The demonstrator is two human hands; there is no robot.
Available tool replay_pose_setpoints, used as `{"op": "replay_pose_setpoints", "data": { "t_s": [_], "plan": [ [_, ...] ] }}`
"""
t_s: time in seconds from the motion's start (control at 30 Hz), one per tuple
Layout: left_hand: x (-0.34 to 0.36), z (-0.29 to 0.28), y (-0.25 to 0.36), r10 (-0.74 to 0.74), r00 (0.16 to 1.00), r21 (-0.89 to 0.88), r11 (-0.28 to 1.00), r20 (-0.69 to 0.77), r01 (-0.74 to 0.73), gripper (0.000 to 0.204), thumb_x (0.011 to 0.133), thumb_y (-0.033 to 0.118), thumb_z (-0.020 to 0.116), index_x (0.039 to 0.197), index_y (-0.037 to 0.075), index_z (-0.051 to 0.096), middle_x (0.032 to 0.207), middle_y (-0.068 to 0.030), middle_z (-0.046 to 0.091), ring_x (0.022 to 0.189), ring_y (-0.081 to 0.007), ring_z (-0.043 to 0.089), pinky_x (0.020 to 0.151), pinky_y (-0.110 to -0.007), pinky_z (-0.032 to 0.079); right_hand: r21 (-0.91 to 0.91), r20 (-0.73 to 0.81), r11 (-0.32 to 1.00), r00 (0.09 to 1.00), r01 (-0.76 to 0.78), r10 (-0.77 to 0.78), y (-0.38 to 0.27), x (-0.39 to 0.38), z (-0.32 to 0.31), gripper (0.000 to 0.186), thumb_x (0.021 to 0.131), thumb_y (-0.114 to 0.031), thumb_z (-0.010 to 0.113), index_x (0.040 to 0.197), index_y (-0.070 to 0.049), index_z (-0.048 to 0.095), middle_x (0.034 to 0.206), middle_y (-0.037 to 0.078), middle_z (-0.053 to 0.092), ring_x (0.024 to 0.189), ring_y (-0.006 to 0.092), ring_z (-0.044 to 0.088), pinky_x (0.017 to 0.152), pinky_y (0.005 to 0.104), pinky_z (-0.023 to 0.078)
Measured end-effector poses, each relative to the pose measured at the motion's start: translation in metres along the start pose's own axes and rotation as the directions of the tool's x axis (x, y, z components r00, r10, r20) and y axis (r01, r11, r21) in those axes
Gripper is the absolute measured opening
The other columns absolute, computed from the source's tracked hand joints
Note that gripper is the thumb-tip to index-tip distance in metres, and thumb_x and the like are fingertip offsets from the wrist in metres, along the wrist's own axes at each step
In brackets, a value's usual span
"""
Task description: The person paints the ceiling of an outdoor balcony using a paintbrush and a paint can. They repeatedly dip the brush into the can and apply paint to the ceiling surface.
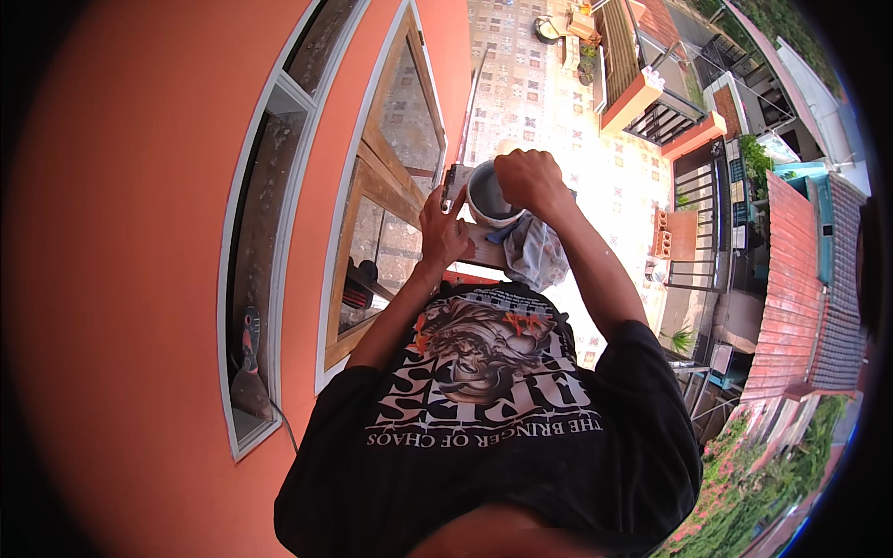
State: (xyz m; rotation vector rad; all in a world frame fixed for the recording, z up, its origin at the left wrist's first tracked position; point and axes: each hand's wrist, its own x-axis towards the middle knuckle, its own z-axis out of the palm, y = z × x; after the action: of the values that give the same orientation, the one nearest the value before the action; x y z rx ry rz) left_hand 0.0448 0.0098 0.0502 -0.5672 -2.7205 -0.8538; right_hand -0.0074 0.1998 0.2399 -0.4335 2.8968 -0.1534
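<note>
A white bucket [472,197] with smooth grey contents stands in front of me on a small brown surface [486,249]. My right hand [530,179] is closed in a fist over its right rim; whatever the fingers grip is hidden beneath them. Beside the bucket's left wall is my left hand [444,230], thumb and forefinger apart, the thumb close to the wall. A small dark object [450,177] lies just beyond those fingers, too small to make out. Close to the bucket's near right side sits a crumpled, cloudy plastic bag [537,253], with a bit of blue next to it.
An orange wall [139,279] with white-framed windows and a wooden-framed glass door [372,200] runs along my left. Patterned tiles [507,79] cover the floor ahead. To the right are a dark metal railing [693,232] and a low orange post [633,100].
</note>
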Motion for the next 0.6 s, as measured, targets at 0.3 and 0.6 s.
{"op": "replay_pose_setpoints", "data": {
  "t_s": [0.3, 0.6],
  "plan": [
    [0.001, -0.003, 0.001, 0.002, 1.000, -0.012, 1.000, 0.021, -0.002, 0.070, 0.081, 0.008, 0.066, 0.147, 0.015, 0.046, 0.145, -0.0284, 0.034, 0.136, -0.0474, 0.034, 0.109, -0.058, 0.032, 0.093, 0.088, 0.995, 0.996, -0.031, 0.023, 0.001, 0.003, 0.005, 0.016, 0.076, -0.007, 0.063, 0.087, -0.002, 0.073, 0.089, 0.019, 0.073, 0.086, 0.0357, 0.073, 0.073, 0.0443, 0.058],
    [0.000, -0.003, 0.000, 0.004, 0.998, -0.010, 1.000, 0.055, -0.003, 0.069, 0.080, 0.010, 0.067, 0.145, 0.014, 0.047, 0.145, -0.0275, 0.035, 0.137, -0.0458, 0.034, 0.108, -0.057, 0.033, 0.275, 0.100, 0.954, 0.991, -0.115, 0.091, 0.018, -0.019, -0.005, 0.030, 0.084, -0.023, 0.069, 0.110, -0.009, 0.069, 0.103, 0.015, 0.071, 0.105, 0.0319, 0.066, 0.092, 0.0422, 0.050]
  ]
}}
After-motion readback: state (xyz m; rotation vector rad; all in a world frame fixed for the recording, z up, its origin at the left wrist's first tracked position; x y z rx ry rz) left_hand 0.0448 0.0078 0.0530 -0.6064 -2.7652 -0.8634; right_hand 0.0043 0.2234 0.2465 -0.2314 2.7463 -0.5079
